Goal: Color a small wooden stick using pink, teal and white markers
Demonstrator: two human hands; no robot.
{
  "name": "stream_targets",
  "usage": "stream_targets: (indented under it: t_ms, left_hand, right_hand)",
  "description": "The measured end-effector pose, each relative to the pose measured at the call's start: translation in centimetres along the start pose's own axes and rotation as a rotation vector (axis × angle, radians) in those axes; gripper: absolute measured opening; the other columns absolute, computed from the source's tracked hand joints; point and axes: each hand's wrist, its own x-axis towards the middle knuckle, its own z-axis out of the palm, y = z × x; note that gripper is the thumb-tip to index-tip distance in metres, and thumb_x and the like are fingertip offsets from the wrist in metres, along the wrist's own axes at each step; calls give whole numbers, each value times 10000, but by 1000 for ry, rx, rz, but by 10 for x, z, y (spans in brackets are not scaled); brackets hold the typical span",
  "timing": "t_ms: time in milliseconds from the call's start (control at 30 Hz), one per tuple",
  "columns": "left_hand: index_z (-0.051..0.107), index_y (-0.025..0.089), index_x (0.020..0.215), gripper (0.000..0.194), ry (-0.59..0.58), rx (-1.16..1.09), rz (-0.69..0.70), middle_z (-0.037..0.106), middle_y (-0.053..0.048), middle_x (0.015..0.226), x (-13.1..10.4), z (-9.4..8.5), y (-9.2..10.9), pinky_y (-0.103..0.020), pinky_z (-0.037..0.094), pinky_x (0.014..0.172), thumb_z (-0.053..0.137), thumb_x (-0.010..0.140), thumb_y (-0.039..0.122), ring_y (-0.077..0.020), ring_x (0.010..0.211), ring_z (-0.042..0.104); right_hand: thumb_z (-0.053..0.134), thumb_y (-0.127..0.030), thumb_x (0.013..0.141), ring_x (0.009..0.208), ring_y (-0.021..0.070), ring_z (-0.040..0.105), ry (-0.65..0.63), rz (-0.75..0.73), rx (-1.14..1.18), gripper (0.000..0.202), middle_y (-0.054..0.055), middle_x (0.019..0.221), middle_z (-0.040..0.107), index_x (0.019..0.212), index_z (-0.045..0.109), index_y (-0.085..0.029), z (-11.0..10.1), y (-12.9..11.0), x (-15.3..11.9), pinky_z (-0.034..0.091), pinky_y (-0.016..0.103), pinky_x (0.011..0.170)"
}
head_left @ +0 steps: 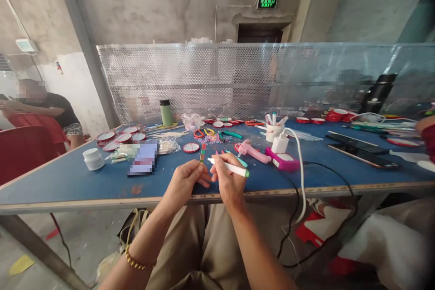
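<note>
My left hand point(189, 178) is closed on a thin strip point(203, 153) with green and red-orange bands, held upright just above the table's front edge. A white marker point(233, 168) with a green end is gripped in my right hand point(231, 181). The marker's tip points left and lies close beside the strip; whether they touch I cannot tell. Behind the hands are a round red-rimmed white disc point(190, 147) and some teal and pink pens, partly hidden by my right hand.
On the blue table point(68, 176) stand a white jar point(93, 159), a phone point(143, 158), a green bottle point(166, 113), a pen cup point(273, 132), a pink glue gun point(254, 151) and a magenta power block point(284, 160) with cables. A person sits far left.
</note>
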Motion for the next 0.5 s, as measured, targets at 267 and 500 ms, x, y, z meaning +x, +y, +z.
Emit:
stream_targets:
  t_ms: [267, 500]
  left_hand:
    - [643, 136, 801, 339, 40, 41, -8, 735, -65, 795, 3, 3, 2, -235, 510, 651, 590, 892, 458, -145, 641, 679]
    - [593, 142, 852, 361, 39, -27, -27, 728, -76, 710, 3, 6, 4, -253, 507, 613, 570, 889, 500, -155, 581, 660]
  right_hand:
    - [603, -332, 896, 383, 61, 491, -21, -27, 2, 225, -58, 535, 571, 737, 619, -173, -2, 5, -1, 478, 212, 501]
    - [597, -369, 911, 403, 64, 486, -47, -31, 5, 252, -45, 559, 562, 761, 630, -170, -4, 8, -1, 434, 199, 446]
